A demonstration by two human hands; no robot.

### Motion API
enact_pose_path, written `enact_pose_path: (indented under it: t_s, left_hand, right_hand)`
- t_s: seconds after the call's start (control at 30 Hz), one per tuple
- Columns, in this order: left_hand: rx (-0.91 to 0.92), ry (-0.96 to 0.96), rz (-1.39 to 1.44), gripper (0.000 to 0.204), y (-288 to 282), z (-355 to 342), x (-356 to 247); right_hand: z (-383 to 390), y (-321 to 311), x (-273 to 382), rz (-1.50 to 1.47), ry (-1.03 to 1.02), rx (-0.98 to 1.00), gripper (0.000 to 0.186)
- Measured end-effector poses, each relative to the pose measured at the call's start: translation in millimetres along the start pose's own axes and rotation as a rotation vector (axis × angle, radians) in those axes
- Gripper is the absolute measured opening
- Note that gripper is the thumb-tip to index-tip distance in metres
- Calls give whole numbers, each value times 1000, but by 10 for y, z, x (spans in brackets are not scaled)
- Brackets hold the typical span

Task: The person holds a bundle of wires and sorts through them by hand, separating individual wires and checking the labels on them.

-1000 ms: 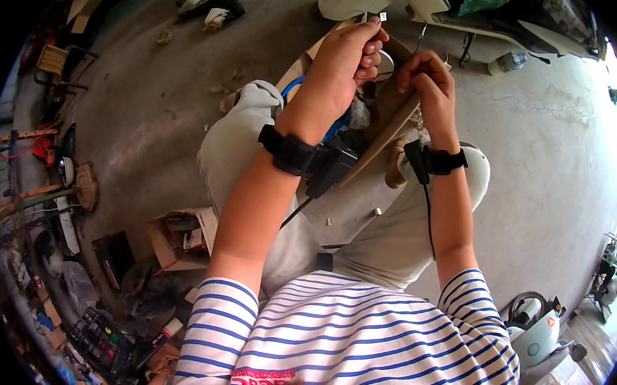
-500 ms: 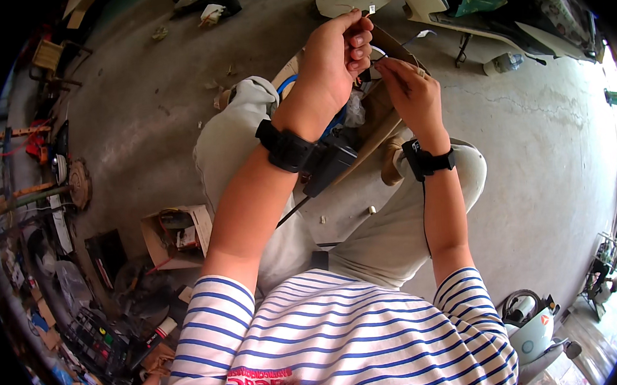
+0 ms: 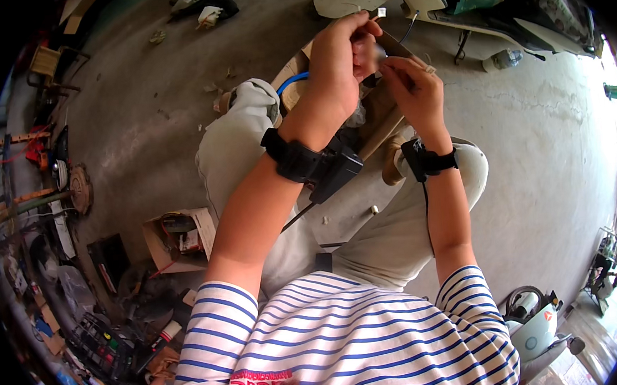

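left hand (image 3: 339, 65): raised up in front, fist closed, fingers pinched on a thin wire (image 3: 371, 18) that pokes out the top of the fist

wire: ends in a tiny white plug (image 3: 381, 13) just above the left hand, over by the edge of the pale scooter (image 3: 496, 8)

right hand (image 3: 416, 88): just right of the left hand, practically touching it, fingers curled in toward it. looks like it's pinching something small too but honestly can't tell what, it's hidden between the two hands

board (image 3: 382, 116): brownish slab right under both hands, resting across the knees, mostly covered by them

blue bit (image 3: 292, 81): some blue tube or cable peeking out just left of the left hand, at the knee

wrists: chunky black strap unit (image 3: 314, 165) below the left hand, slimmer black band (image 3: 429, 162) below the right hand

box (image 3: 179, 237): open cardboard box with odds and ends, on the concrete well down and left of the left hand

helmet (image 3: 536, 330): white one, far below the right hand near the lower right edge
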State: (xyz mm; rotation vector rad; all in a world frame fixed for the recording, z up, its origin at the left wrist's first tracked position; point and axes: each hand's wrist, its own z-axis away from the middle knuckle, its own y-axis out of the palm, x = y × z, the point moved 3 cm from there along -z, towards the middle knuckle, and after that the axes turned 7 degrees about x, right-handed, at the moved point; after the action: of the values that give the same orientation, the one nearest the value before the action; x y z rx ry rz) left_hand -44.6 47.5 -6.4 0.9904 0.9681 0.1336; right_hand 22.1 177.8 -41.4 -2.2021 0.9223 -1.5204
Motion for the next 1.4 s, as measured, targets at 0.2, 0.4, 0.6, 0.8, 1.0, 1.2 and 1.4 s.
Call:
enact_pose_path:
  t_s: [0.2, 0.4, 0.6, 0.8, 1.0, 1.2, 1.4]
  left_hand:
    - [-42, 79, 52, 20, -24, 7, -51]
    - [-36, 36, 10, 20, 5, -32, 9]
    - [-68, 22, -21, 20, 11, -39, 29]
    - [68, -33, -104, 17, 17, -72, 78]
    - [158, 579, -1416, 36, 165, 14, 180]
    - [173, 440, -1148, 54, 144, 17, 189]
    - [140, 326, -1056, 48, 101, 36, 204]
  right_hand:
    - [-38, 3, -84, -704, 31, -91, 23]
    - [-30, 179, -189, -1112, 139, -21, 28]
    - [46, 330, -259, -1301, 282, 164, 18]
    - [60, 299, -299, -1278, 355, 87, 19]
    - [33, 206, -304, -1311, 428, -26, 18]
    - [30, 65, -357, -1368, 354, -104, 17]
    - [20, -39, -321, -1349, 305, -100, 19]
